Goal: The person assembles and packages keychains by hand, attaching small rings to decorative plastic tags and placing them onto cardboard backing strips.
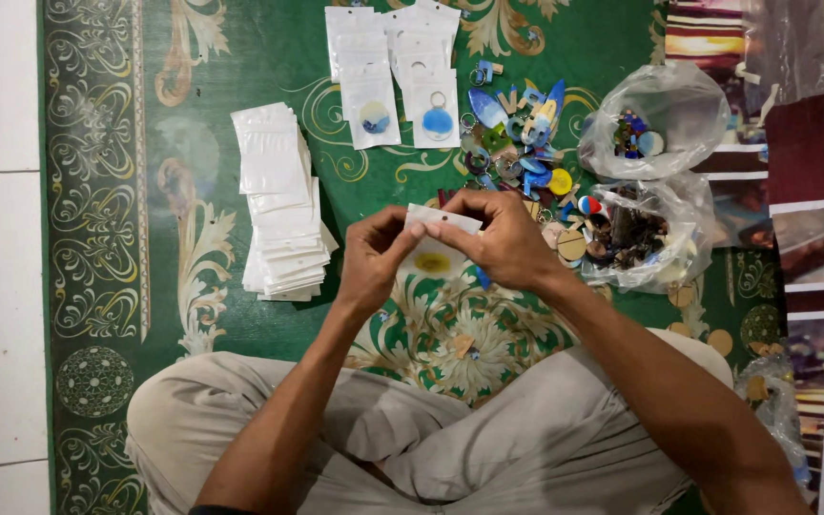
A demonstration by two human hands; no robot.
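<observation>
While both hands meet above the green carpet with cream scrollwork point(240, 57), they share one small white plastic pouch with a clear front point(439, 243). The pouch is flat and rectangular, with a white header strip along its top edge pierced by a small dark hole, and a round yellow piece shows through its lower half. Its long axis runs roughly away from the person, header end farthest from the body and tipped slightly to the right, so the strip slants down toward the right hand. The pouch is held in the air just in front of the crossed legs in beige trousers point(526, 429), between the knees and the scattered pieces.

The left hand point(374, 257) pinches the left end of the header, thumb and forefinger closed narrowly on it, the other fingers curled under. The right hand point(503, 238) arches over the right end, fingertips pressed down on the strip and knuckles up, wrist bent inward. Both forearms angle in from the lower corners.

A fanned stack of empty white pouches point(283, 205) lies to the left. Filled pouches in a row point(398, 76) lie farther out, beside a loose heap of blue, yellow and wooden charms point(522, 143). Two clear plastic bags of more pieces point(655, 172) sit to the right.
</observation>
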